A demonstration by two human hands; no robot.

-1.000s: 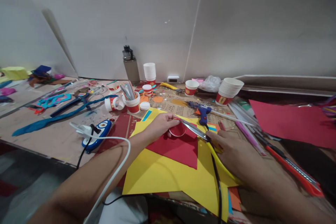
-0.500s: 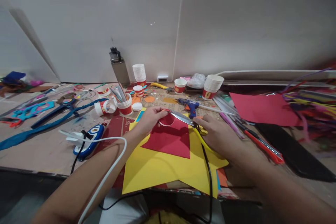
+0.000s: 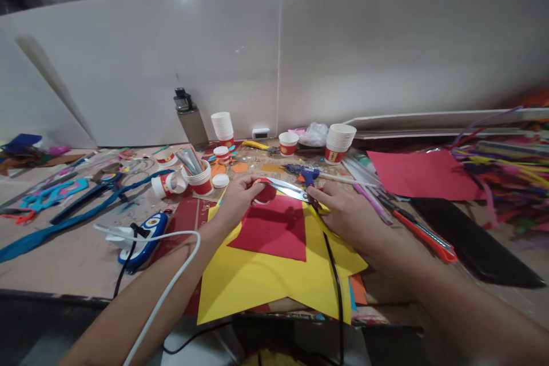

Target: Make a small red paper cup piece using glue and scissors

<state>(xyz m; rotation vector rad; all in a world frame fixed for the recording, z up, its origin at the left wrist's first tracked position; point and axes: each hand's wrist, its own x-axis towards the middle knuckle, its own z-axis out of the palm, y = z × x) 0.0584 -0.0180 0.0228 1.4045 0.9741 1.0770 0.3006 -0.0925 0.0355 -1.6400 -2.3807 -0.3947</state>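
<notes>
Between the fingertips of my left hand [image 3: 240, 197], which is closed, is a small curved red piece [image 3: 266, 194] with a pale edge, like part of a paper cup. My right hand [image 3: 341, 206] grips a pair of scissors [image 3: 292, 189] with yellow handles. Their metal blades point left and reach the red piece, slightly apart. Below both hands lies a red sheet [image 3: 272, 234] on top of yellow sheets [image 3: 257, 286]. A blue glue gun [image 3: 309, 175] rests just beyond my right hand, partly hidden by it.
Paper cups [image 3: 341, 140] stand in stacks at the back, and one cup holds sticks [image 3: 201, 183]. A blue-and-white power strip [image 3: 148, 240] sits left with a white cable [image 3: 171, 286] across my forearm. An orange box cutter [image 3: 429, 237] and a black slab [image 3: 476, 243] lie right.
The view has tilted up slightly. Both hands keep their holds, and the scissor blades now show further apart around the red piece's edge.
</notes>
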